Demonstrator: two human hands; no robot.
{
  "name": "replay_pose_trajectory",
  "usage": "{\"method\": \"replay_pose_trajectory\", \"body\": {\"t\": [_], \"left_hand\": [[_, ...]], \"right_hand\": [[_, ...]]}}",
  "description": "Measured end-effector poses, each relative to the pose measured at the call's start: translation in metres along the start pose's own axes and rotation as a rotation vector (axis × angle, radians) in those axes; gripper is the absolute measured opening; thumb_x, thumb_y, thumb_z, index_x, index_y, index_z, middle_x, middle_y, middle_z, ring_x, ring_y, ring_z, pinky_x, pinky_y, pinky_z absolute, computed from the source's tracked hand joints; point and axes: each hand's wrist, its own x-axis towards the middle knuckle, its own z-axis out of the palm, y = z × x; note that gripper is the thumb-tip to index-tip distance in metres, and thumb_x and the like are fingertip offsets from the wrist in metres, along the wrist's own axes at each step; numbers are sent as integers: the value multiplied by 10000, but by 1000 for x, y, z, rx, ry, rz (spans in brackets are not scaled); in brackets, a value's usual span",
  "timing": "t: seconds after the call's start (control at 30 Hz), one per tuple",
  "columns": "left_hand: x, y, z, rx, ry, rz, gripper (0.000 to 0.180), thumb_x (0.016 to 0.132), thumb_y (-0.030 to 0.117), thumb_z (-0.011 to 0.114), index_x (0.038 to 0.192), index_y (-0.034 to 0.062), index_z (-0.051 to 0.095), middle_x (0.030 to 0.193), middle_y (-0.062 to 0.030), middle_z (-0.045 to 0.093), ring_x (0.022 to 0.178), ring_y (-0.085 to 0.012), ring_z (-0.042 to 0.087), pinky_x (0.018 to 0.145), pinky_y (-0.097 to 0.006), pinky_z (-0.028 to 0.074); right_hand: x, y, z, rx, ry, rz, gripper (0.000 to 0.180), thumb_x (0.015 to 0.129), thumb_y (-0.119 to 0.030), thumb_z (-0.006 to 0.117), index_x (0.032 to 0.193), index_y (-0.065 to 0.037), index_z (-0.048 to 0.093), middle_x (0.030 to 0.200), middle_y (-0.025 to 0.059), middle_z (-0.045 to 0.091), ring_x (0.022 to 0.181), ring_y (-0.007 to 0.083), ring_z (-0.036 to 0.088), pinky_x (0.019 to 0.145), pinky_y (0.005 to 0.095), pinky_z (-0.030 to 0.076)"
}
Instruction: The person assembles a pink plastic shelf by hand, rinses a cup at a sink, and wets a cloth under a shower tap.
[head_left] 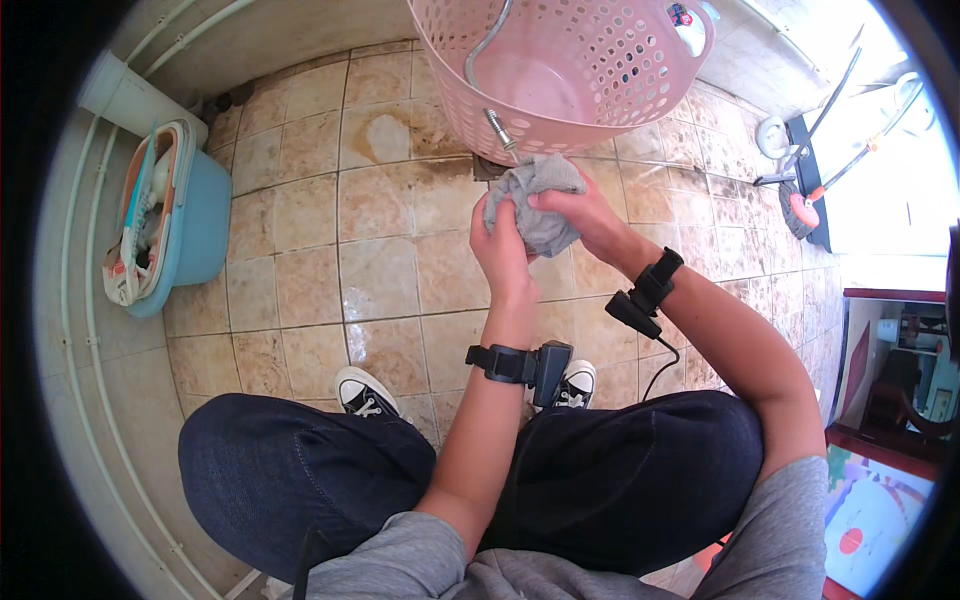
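Note:
A bunched grey cloth (540,200) is gripped between both hands in front of my knees. My left hand (498,250) is closed on its near left side, thumb pressed on top. On the right side my right hand (592,218) is closed on it too, its thumb laid across the top. Just above the cloth hangs the metal end fitting (497,130) of a grey bent hose (486,45). Behind it stands a pink perforated basket (545,130). The fingers beneath the cloth are hidden.
A blue bucket (200,225) with assorted items inside stands by the left wall. Stained tiles (290,280) cover the floor. A brush with a pink head (803,212) leans at the right, near a shelf unit (890,370). My shoes (366,392) are below my hands.

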Motion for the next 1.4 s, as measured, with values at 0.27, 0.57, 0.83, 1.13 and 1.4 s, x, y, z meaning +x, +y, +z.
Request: {"method": "replay_pose_trajectory", "body": {"t": [0.27,0.57,0.83,1.13,1.4], "left_hand": [[12,-16,8,155,34,243,365,1029,397,568,1119,46,610,1005,-64,647,870,-129,617,660,-304,516],[19,-38,4,163,166,338,319,1018,326,598,986,8,591,915,-79,651,796,-141,595,676,-313,505],[19,-45,0,102,190,377,261,1023,259,619,981,3,594,914,-70,652,791,-137,593,682,-314,511],[14,-34,1,146,161,340,267,1037,267,592,1006,3,610,923,-63,650,800,-130,592,703,-302,512],[7,-20,5,117,-70,183,438,958,360,716,1115,-36,612,1027,-110,683,920,-158,617,804,-319,513]], "right_hand": [[6,18,8,120,43,96,329,925,-253,727,1177,-57,649,1058,16,688,956,110,640,839,286,517],[10,36,38,-52,505,58,253,788,-195,767,954,-16,700,880,49,710,798,143,662,718,319,533],[11,31,40,-212,501,-6,224,805,-143,717,973,0,680,881,58,708,800,135,652,714,327,530],[21,32,32,-293,467,-9,153,778,-167,718,868,-44,725,787,48,714,732,133,656,689,322,528],[26,26,5,-129,431,-31,180,801,-152,712,918,-16,708,852,18,695,783,110,635,721,305,521]]}}
